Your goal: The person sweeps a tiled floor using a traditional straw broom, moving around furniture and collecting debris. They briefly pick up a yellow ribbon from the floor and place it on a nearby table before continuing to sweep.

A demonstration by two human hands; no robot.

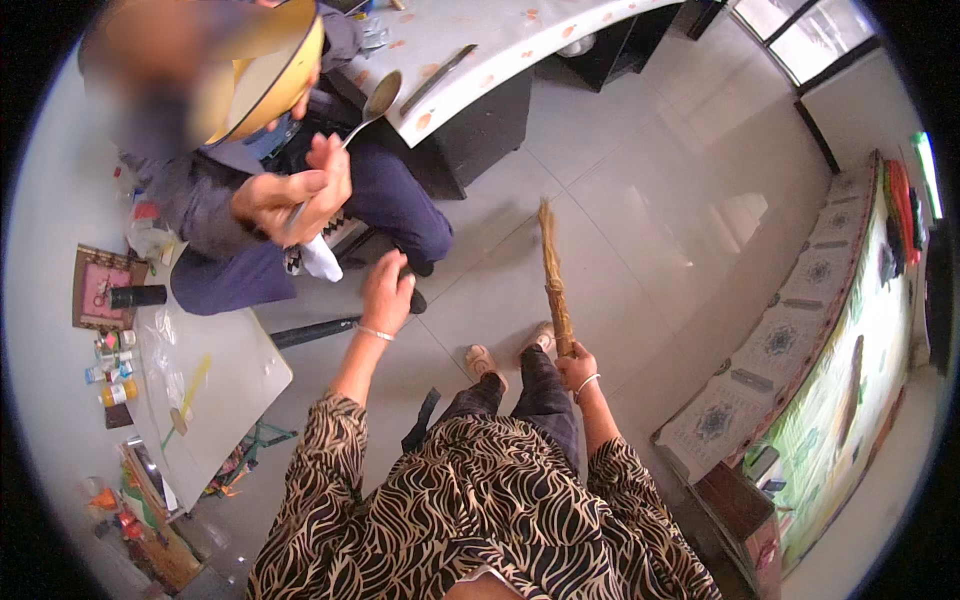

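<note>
My right hand (576, 366) grips the lower end of a straw hand broom (553, 277), which points away from me above the tiled floor. My left hand (386, 289) is stretched forward with nothing in it, its thumb apart from the fingers. Beyond it sits another person in dark blue trousers (394, 195). That person's one hand (300, 199) holds a metal spoon (382, 94), and the other supports a yellow bowl (279, 90) near the face. A black shoe (418, 300) of the seated person shows just past my left hand.
A table with an orange-patterned white cloth (495, 45) bears a long flat utensil (439, 79). At left, a white tabletop (232, 397) has a yellow strip (197, 386) on it; bottles (118, 391) stand beside it. A bed with a patterned edge cover (776, 341) lines the right.
</note>
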